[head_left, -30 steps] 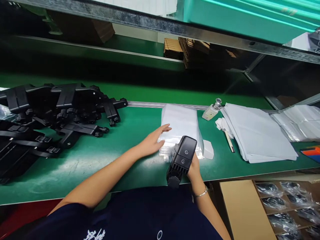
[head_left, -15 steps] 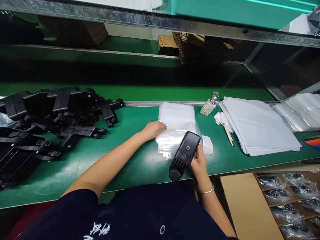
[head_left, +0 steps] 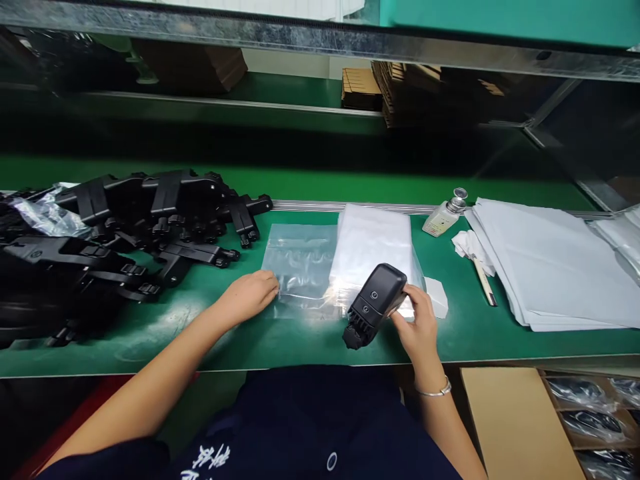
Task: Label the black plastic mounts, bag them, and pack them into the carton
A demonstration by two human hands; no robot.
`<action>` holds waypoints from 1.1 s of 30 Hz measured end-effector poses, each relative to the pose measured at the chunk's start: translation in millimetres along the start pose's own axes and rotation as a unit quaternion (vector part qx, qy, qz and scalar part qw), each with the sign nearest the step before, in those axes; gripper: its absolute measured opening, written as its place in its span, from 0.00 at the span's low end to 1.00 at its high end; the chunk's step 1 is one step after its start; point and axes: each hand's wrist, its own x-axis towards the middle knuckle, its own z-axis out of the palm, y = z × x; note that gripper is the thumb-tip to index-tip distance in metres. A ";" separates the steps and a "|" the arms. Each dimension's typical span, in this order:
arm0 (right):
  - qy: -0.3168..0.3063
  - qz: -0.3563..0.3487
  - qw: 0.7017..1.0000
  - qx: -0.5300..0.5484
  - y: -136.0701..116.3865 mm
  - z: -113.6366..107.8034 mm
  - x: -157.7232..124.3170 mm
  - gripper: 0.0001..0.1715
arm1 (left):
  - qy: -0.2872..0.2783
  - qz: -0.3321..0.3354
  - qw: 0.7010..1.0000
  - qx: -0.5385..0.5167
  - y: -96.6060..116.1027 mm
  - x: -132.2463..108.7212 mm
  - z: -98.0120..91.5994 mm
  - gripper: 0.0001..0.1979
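My left hand is closed on the left edge of a clear plastic bag, which lies flat on the green table. That bag's right side meets a stack of clear plastic bags. In my right hand is a black plastic part with two round screw-like spots and a ribbed, knobbed lower end. It is held tilted above the front of the stack, hiding some of the bags. A small white piece lies just behind my right hand.
Black plastic assemblies are heaped at the left. A pump bottle, a crumpled white tissue, a knife-like tool and white sheets lie at the right. A metal shelf edge crosses above; an open carton stands below right.
My left hand has moved left, drawing one clear bag out from the stack across the table. My right hand keeps hold of the black part in nearly the same place. The view has shifted left.
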 end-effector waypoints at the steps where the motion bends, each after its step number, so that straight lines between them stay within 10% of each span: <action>1: 0.003 -0.008 1.000 -0.016 -0.7 -0.8 1.9 0.23 | 0.004 0.025 1.000 -0.013 4.1 -4.7 6.9 0.19; 6: -0.012 -0.059 0.996 -0.066 -4.6 -0.2 12.5 0.25 | -0.019 0.173 0.983 -0.061 32.2 10.3 43.4 0.34; 15: -0.036 -0.110 0.987 -0.112 -20.6 0.6 16.3 0.25 | 0.051 0.044 0.996 -0.051 6.9 85.1 31.0 0.28; 28: -0.113 -0.161 0.973 -0.123 -22.7 -2.9 15.5 0.27 | 0.033 -0.031 0.999 -0.024 30.6 35.8 11.8 0.15; 33: -0.158 -0.015 0.985 -0.068 -31.5 0.2 16.8 0.23 | -0.012 0.046 0.998 -0.028 35.3 15.7 39.3 0.20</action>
